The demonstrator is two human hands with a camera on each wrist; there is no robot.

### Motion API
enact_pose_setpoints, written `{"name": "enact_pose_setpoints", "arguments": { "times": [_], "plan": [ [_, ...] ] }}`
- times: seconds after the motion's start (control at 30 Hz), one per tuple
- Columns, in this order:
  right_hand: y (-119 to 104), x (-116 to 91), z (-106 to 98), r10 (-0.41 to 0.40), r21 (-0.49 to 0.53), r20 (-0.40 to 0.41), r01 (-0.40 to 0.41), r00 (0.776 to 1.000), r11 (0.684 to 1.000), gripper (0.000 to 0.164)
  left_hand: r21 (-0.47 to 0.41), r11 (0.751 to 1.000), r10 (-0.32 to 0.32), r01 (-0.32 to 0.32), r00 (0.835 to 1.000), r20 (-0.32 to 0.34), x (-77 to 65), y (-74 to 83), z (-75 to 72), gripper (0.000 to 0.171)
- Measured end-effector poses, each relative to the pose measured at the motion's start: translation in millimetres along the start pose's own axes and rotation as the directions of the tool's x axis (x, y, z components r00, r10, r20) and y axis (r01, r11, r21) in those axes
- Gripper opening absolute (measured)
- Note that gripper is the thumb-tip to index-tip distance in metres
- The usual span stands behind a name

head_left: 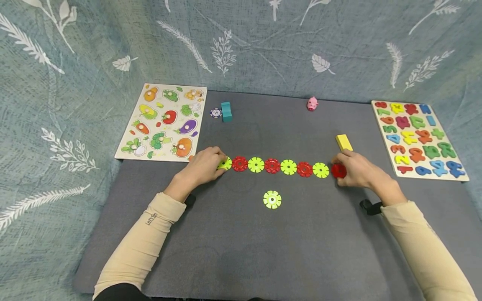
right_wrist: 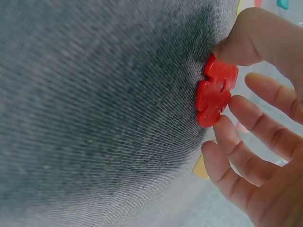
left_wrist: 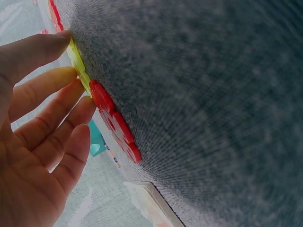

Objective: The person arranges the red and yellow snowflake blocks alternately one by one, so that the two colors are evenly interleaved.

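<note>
A row of notched plastic discs, alternating yellow-green and red, runs across the grey table. My left hand (head_left: pixel 205 165) holds the yellow-green disc (left_wrist: pixel 79 68) at the left part of the row, thumb and fingertips at its edges. Beyond that, a red disc (left_wrist: pixel 116 123) shows in the left wrist view; in the head view the hand hides it. At the right end, my right hand (head_left: pixel 355 169) pinches a red disc (right_wrist: pixel 218 90) between thumb and fingers, a small gap from the yellow-green disc (head_left: pixel 321 170). Below the row lies a separate yellow-green disc (head_left: pixel 272 200).
A vegetable puzzle board (head_left: pixel 132 125) lies back left, a number puzzle board (head_left: pixel 403 142) at right. Behind the row are a teal block (head_left: pixel 226 112), a poker chip (head_left: pixel 216 113), a pink pig toy (head_left: pixel 312 103) and a yellow block (head_left: pixel 344 142) close to the right hand.
</note>
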State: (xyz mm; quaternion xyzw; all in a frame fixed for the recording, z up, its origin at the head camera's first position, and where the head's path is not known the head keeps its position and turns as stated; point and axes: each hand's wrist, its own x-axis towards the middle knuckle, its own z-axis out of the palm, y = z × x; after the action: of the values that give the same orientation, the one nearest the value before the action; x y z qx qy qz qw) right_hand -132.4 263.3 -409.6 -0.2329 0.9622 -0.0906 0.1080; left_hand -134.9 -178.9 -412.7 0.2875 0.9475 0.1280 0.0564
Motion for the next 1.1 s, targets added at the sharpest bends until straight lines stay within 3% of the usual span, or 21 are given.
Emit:
{"name": "enact_pose_setpoints", "arguments": {
  "times": [0.3,0.77,0.97,1.1],
  "plan": [
    [3.5,6.9,-2.6,-0.002,0.058,0.046,-0.001,0.999,0.998,0.049,0.0,1.0,0.002,-0.002,1.0,-0.002,0.7,-0.3,0.5,0.03],
    [5.0,7.3,-0.9,-0.033,0.083,0.014,0.032,0.999,0.996,0.044,0.001,1.0,0.002,-0.002,1.0,0.006,0.6,0.0,-0.2,0.03],
    [-3.5,4.9,-2.5,-0.045,0.03,-0.009,0.045,0.999,0.999,0.042,-0.004,1.0,0.009,-0.009,1.0,0.011,0.9,0.2,-0.2,0.03],
    [-17.6,7.6,-2.6,-0.147,-0.055,-0.079,0.142,0.986,0.988,0.039,-0.002,1.0,0.01,-0.01,1.0,0.008,1.4,-0.1,0.0,0.03]
  ]
}}
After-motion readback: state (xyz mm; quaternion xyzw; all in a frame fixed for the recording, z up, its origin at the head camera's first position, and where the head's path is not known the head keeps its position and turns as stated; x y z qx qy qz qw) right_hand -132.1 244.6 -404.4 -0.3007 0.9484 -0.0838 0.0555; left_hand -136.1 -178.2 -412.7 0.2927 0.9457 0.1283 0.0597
